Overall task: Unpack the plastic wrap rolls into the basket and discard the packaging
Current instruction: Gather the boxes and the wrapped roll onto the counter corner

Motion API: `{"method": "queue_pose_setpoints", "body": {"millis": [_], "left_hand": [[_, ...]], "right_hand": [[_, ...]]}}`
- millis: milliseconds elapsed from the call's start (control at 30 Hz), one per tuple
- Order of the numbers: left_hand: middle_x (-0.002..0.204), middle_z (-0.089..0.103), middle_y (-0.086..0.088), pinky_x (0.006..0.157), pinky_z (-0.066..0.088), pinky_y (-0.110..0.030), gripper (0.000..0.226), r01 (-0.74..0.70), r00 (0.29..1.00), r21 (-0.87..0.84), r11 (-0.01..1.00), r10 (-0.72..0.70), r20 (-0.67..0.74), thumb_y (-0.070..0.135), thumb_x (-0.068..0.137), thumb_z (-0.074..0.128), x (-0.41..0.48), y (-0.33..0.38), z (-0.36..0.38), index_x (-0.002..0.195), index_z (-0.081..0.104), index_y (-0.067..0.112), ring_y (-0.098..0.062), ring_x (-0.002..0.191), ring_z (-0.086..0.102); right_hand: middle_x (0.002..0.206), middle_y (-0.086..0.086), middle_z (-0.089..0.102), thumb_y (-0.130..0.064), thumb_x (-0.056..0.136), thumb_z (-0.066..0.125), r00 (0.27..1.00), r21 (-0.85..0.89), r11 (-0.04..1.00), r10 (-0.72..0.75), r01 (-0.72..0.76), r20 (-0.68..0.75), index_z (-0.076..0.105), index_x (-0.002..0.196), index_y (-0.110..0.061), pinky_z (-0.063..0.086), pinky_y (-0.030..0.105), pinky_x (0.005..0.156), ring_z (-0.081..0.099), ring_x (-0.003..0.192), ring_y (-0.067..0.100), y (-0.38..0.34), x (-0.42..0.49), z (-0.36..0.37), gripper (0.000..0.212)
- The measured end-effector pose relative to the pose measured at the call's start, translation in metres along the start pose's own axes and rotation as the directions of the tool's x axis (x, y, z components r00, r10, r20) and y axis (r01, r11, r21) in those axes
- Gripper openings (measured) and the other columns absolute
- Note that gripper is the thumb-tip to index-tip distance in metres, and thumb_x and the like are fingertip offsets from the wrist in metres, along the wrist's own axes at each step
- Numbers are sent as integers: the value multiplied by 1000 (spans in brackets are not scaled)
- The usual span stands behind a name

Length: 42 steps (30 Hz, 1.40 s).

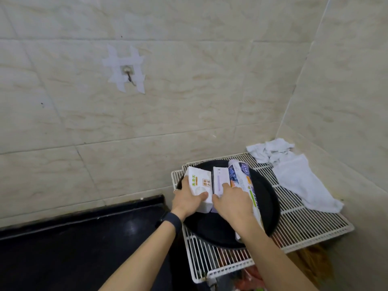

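A round black basket (270,208) rests on a white wire rack (304,223). Inside it lie a white box with green and orange print (199,181), a pale purple box (220,179) and a long wrapped roll with blue print (243,179). My left hand (186,199) grips the white box at its near end, thumb on top. My right hand (233,203) lies over the near end of the purple box and touches the wrapped roll; its palm hides what the fingers do.
White cloths (294,173) lie on the rack's far right corner against the tiled wall. A black countertop (84,238) runs to the left. A metal hook (128,75) is taped to the wall. Colourful items (247,276) sit under the rack.
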<state>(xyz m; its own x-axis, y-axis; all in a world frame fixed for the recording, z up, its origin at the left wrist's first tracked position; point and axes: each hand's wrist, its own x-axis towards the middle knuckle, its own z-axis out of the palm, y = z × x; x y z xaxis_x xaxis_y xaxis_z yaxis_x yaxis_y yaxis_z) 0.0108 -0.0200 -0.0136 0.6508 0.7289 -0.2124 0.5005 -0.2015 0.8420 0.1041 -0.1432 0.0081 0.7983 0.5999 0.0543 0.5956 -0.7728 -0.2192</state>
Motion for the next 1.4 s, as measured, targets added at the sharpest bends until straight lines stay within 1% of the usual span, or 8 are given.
{"method": "queue_pose_setpoints", "body": {"millis": [133, 300, 433, 700, 833, 1000, 1133, 1400], "left_hand": [[132, 59, -2, 102, 40, -38, 82, -72, 997, 3, 997, 72, -34, 33, 82, 69, -6, -3, -15, 151, 25, 34, -30, 129, 41], [117, 66, 17, 101, 49, -44, 62, -110, 993, -227, 968, 97, -71, 33, 78, 76, -28, -26, -58, 133, 47, 39, -13, 113, 62], [116, 70, 16, 97, 51, -37, 59, -140, 981, -313, 939, 89, -170, 28, 82, 76, -56, -64, -104, 135, 51, 37, -6, 107, 66], [123, 68, 11, 100, 51, -43, 75, 59, 938, -431, 900, -198, -285, 32, 75, 79, -117, -215, -187, 142, 45, 37, -10, 112, 65], [119, 69, 8, 101, 51, -42, 69, 199, 909, -468, 861, -340, -240, 15, 82, 78, -166, -296, -191, 141, 46, 33, -9, 110, 66], [120, 68, 11, 105, 47, -44, 78, 341, 855, -500, 796, -483, -187, 27, 67, 80, -210, -380, -184, 134, 45, 43, -8, 113, 64], [124, 67, 4, 105, 47, -42, 81, 373, 843, -445, 814, -498, -206, 7, 77, 77, -219, -402, -188, 142, 41, 38, -11, 112, 63], [151, 31, -3, 110, 39, -39, 60, 401, 885, 36, 916, -377, -273, 31, 95, 51, -221, -404, -186, 145, 29, 54, -26, 131, 45]], "right_hand": [[111, 11, 65, -58, 87, 49, 1000, 49, 999, 0, -1, 16, 51, 119, -15, 47, 39, 78, 62, 101, 33, -1, -1, 3, 53], [119, 14, 60, -48, 87, 50, 999, 110, 994, 20, -23, 30, 46, 128, -15, 46, 40, 80, 59, 104, 38, -7, -3, 6, 53], [111, 8, 67, -48, 85, 52, 998, 372, 926, 67, -65, 7, 50, 133, -25, 45, 41, 88, 61, 102, 34, -13, -19, -7, 53], [109, -7, 69, -36, 83, 68, 993, 665, 737, -79, 120, -91, 52, 135, -41, 53, 35, 85, 65, 96, 15, -100, -124, 25, 54], [117, -8, 64, -42, 85, 63, 965, 567, 817, -221, 103, 142, 44, 141, -43, 48, 34, 92, 62, 109, 18, -151, -177, 93, 59], [116, 2, 60, -45, 91, 51, 851, 343, 934, -260, 102, 455, 28, 150, -44, 47, 33, 82, 63, 101, 25, -183, -216, 194, 63], [124, 10, 54, -47, 95, 48, 822, 248, 955, -269, 162, 502, 22, 153, -41, 50, 39, 87, 60, 103, 31, -201, -233, 241, 64], [129, 8, 40, -53, 97, 43, 818, 132, 965, -262, 227, 512, 13, 154, -41, 50, 39, 81, 49, 110, 29, -221, -249, 256, 66]]}}
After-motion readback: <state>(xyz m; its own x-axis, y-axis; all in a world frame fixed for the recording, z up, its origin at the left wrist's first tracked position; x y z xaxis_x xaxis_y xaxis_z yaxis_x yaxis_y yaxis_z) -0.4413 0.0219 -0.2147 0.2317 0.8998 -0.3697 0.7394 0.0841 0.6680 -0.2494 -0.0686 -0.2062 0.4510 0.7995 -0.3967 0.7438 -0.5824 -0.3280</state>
